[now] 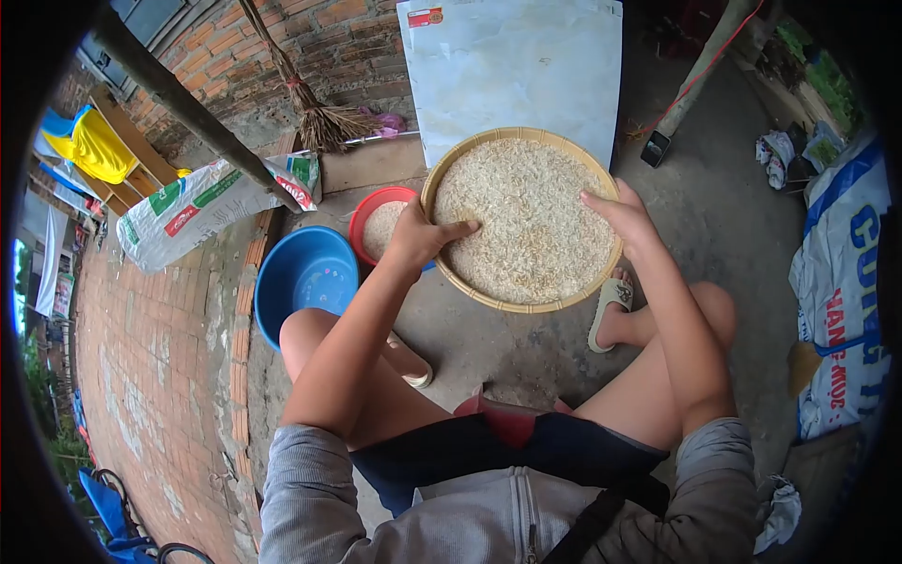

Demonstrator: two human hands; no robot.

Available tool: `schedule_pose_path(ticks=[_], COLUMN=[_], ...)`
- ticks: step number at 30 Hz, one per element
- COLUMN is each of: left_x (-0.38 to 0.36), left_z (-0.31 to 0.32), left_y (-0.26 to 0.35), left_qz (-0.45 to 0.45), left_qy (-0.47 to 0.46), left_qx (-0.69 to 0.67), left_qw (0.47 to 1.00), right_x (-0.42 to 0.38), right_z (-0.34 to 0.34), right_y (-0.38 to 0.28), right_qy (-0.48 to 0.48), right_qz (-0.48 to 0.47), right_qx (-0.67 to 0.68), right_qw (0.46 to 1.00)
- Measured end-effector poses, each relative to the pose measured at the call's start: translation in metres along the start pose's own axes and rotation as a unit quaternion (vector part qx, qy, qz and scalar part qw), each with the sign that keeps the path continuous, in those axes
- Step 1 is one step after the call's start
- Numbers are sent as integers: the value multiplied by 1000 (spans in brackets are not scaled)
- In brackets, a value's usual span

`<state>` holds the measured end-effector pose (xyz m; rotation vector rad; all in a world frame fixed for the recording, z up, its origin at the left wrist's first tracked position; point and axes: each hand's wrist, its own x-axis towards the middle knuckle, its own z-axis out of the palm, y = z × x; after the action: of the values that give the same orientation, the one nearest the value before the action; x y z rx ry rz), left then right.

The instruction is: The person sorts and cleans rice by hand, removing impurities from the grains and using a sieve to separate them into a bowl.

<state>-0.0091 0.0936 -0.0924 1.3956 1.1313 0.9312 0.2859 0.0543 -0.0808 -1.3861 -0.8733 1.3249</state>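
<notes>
A round woven winnowing basket [528,306] is held up in front of me between both hands. Pale rice grains [526,207] with some darker bits cover its inside. My left hand [423,233] grips the left rim, thumb over the edge onto the grains and the other fingers hidden below. On the opposite side my right hand [622,214] holds the right rim the same way. Left of the basket, partly behind my left hand, is a red basin [355,228] with pale grains in it. A blue basin [267,287] stands beside it.
A white board [512,70] stands beyond the basket. A straw broom [315,108] leans against the brick wall. Wooden poles [188,99] rise at left and right. Printed sacks [202,211] lie at left, and a large sack [841,291] is at right. A small black device [656,148] is by the right pole.
</notes>
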Motion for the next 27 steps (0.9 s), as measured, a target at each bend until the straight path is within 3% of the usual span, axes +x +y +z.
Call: schedule_pose_path(ticks=[1, 4, 5, 6, 7, 8, 9, 11, 12, 15, 18, 21, 23, 24, 26, 27], left_x=[1, 21, 18, 16, 12, 3, -13, -11, -2, 19, 19, -15, -13, -2, 29, 30], left_z=[-9, -38, -35, -29, -17, -1, 19, 19, 13, -16, -17, 29, 28, 18, -23, -27], left_y=[7, -3, -1, -7, -14, -17, 0, -3, -6, -11, -10, 4, 6, 6, 2, 6], left_qz=[-46, -101, -98, -113, -81, -48, -61, -57, -65, -110, -138, -72, -78, -94, -150, -145], left_qy=[7, 54, 69, 75, 59, 41, 86, 37, 15, 60, 57, 83, 39, 20, 79, 76], left_qx=[-20, -29, 11, 37, 50, 61, 74, 26, -4, -12, -7, -14, -35, -59, -86, -69], left_qw=[999, 993, 993, 990, 994, 996, 992, 997, 998, 992, 989, 994, 996, 994, 982, 984], right_x=[-9, -36, -34, -30, -24, -16, -8, 5, 0, -31, -25, -5, 6, 1, -23, -37], right_z=[10, 29, 26, 20, 13, 5, -3, -17, -13, 16, 9, -12, -23, -15, 17, 26], right_y=[3, 29, 27, 20, 12, 4, -5, -5, -2, 17, 22, -4, -4, 5, 27, 20], right_qy=[32, 6, 6, 5, 4, 9, 12, 1, 0, 4, -3, 13, 0, -1, 51, 33], right_qz=[-53, -200, -196, -129, -64, -64, -21, 27, 26, -152, -106, -28, 31, 31, -135, -124], right_qx=[-91, -150, -147, -119, -89, -83, -79, -73, -79, -152, -117, -90, -72, -79, -192, -172], right_qw=[994, 968, 970, 985, 994, 994, 997, 997, 997, 977, 987, 995, 997, 996, 971, 977])
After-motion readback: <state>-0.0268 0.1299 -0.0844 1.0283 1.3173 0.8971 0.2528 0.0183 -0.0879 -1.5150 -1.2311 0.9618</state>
